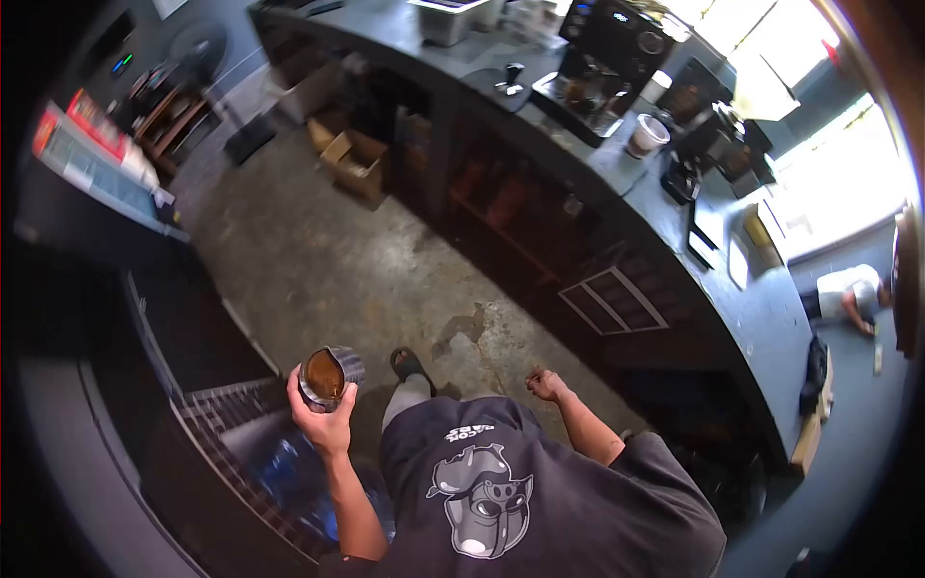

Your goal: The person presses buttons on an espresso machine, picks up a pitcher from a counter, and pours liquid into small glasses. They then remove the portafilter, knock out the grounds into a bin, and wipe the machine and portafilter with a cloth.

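My left hand (pixel 326 420) is wrapped round a metal milk pitcher (pixel 353 363) at the lower left. Brown liquid, like coffee, shows inside it, and the pitcher's mouth faces up toward me. My right hand (pixel 547 384) hangs over the concrete floor in front of my body, apart from everything. Its fingers are curled in, and no object shows in them.
A long counter (pixel 665 226) runs along the right, bearing an espresso machine (pixel 607 67), a cup (pixel 647 136) and a grinder (pixel 708 135). Cardboard boxes (pixel 355 164) sit on the floor ahead. A rack with blue bottles (pixel 289 472) stands at my left. Another person (pixel 848 294) is far right.
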A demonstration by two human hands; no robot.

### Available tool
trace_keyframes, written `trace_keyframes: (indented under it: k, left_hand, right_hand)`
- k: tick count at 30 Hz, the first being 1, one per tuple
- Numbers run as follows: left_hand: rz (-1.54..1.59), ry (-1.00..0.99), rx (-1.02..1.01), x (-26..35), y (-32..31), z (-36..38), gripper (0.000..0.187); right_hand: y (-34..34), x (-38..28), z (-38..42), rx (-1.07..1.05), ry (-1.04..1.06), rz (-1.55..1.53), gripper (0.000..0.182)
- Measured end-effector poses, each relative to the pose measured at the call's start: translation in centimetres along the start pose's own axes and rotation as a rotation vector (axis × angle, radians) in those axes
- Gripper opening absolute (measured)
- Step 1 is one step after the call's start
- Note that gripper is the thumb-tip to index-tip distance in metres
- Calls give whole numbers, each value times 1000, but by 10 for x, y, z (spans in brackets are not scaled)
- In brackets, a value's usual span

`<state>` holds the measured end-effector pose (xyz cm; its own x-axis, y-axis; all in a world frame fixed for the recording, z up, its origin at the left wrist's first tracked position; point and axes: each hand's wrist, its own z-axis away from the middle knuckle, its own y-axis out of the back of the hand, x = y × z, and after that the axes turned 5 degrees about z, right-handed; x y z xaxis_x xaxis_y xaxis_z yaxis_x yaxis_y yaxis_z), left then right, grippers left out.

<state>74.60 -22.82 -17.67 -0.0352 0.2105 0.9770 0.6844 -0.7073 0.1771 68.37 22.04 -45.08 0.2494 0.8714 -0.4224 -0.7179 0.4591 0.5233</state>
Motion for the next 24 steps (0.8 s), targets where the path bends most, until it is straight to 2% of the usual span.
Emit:
trace_keyframes:
  k: [2,4,5,10,13,14,15,17,20,21,23,24]
  left_hand:
    - [38,-26,-116,1,-29,-62,75]
    - [68,-21,-236,7,-52,-110,74]
    - [-19,-84,-294,12,-65,-134,72]
    - [-5,-186,-485,19,-144,-235,71]
    - [87,-154,-546,19,-197,-285,71]
    - [143,-55,-558,19,-215,-300,71]
    - [107,-175,-577,19,-233,-316,71]
    - [125,-155,-615,29,-265,-339,73]
    - [227,-123,-664,43,-310,-376,72]
    - [177,-138,-676,51,-323,-387,72]
    - [187,-131,-721,58,-348,-409,72]
    - [202,-140,-745,63,-364,-421,71]
  right_hand:
    - [20,-13,-5,79,-87,-55,34]
    - [9,-19,5,163,-159,-91,32]
    - [2,-24,11,193,-197,-109,31]
    - [-16,-70,4,109,-383,-139,40]
    - [-4,-98,-27,-89,-309,-56,42]
    - [8,-108,-40,-81,-296,-56,44]
    - [18,-111,-63,-52,-278,-72,41]
    - [27,-110,-108,-17,-232,-107,36]
    - [22,-86,-201,216,-212,-499,29]
    - [37,-97,-209,221,-224,-592,24]
    - [96,-122,-216,238,-260,-768,15]
    - [134,-156,-201,293,-264,-912,7]
